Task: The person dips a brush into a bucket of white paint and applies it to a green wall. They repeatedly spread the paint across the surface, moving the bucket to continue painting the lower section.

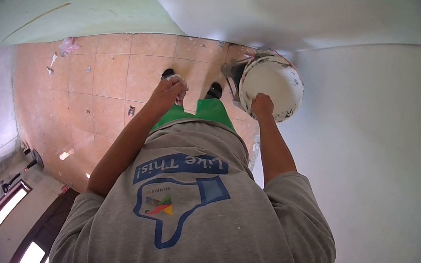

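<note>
A round bucket (pixel 273 81) with a white-smeared rim stands right of centre, with a pale creamy mass inside. My right hand (pixel 262 106) is at its near side, over the opening, with the fingers closed. Whatever it grips, if anything, is hidden beneath it. In front of my body, my left hand (pixel 171 90) is curled closed above the floor. Something whitish shows at its fingers, too small to name.
Orange floor tiles (pixel 111 73) spread to the left, with a crumpled pink plastic bag (pixel 69 45) and small scraps on them. A partly white-coated wall (pixel 231 7) rises ahead; a white wall (pixel 364 146) stands at right. A dark object (pixel 233 72) touches the bucket's left side.
</note>
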The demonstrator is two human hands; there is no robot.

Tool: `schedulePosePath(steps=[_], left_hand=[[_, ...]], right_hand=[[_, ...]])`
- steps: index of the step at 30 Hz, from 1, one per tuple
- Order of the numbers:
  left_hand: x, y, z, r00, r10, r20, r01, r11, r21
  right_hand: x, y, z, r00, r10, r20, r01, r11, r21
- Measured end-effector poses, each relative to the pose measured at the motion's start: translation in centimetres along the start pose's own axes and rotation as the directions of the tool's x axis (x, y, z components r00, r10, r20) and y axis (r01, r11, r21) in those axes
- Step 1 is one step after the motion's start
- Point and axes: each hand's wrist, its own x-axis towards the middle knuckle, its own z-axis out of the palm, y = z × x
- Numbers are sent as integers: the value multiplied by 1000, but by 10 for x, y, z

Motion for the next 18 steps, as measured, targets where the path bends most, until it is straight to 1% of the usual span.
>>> schedulePosePath(steps=[2, 3, 4, 5, 7, 11, 13, 14, 15, 16, 17, 18], left_hand=[[0, 1, -5, 1000, 8, 5, -8, 999, 45], [-1, 3, -6, 1000, 16, -4, -16, 999, 46], [-1, 4, -7, 1000, 22, -5, -21, 999, 37], [0, 6, -7, 1000, 27, -3, -26, 999, 28], [2, 7, -7, 999, 39, -5, -39, 999, 22], [6, 8, -4, 1000, 29, -5, -29, 1000, 0], [7, 10, -1, 999, 32, 4, -32, 999, 4], [8, 11, 0, 999, 30, 10, -30, 1000, 9], [10, 11, 0, 999, 36, 12, -36, 999, 8], [12, 10, 1, 999, 34, 13, -34, 999, -5], [12, 8, 1, 999, 33, 13, -33, 999, -17], [12, 8, 1, 999, 40, 9, -40, 999, -18]], right_hand=[[-1, -2, -3, 1000, -29, 9, 29, 1000, 6], [-1, -2, -7, 1000, -8, 7, 8, 998, 56], [-1, -1, -10, 1000, 15, 7, -15, 994, 106], [-2, 1, -14, 1000, 9, 1, -9, 994, 107], [-3, 6, -23, 999, 32, 3, -32, 977, 209], [1, 18, -29, 998, 34, -47, -20, 964, 266], [1, 21, -44, 975, 199, 103, -224, 844, 488], [-1, 23, -51, 975, 200, 97, -221, 844, 488], [-5, 26, -55, 962, 266, 62, -232, 675, 700], [-11, 28, -59, 941, 335, 48, -207, 460, 863], [-17, 32, -64, 942, 331, 44, -203, 461, 864], [-19, 39, -70, 905, 401, 144, -285, 317, 905]])
